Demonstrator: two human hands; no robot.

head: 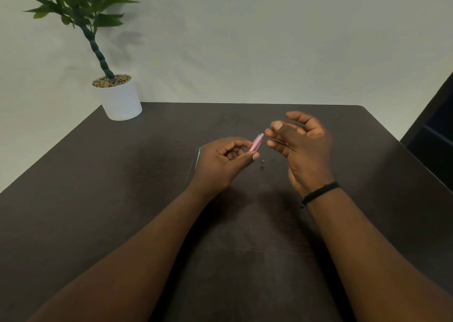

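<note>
My left hand [221, 161] pinches a small pink translucent tube [256, 142] between thumb and fingers, its open end tilted up to the right. My right hand [302, 145] hovers just right of the tube, blurred. Its thumb and forefinger pinch a thin dark needle-like piece [269, 130], and the other fingers are spread. A tiny dark cap [263, 163] lies on the dark brown table [122, 187] below the gap between the two hands.
A slim teal stick [198, 157] and a thin wire-like piece [190, 170] lie on the table just behind my left hand. A white pot with a green plant [120, 98] stands at the table's far left corner. A dark chair [434, 135] stands at the right edge.
</note>
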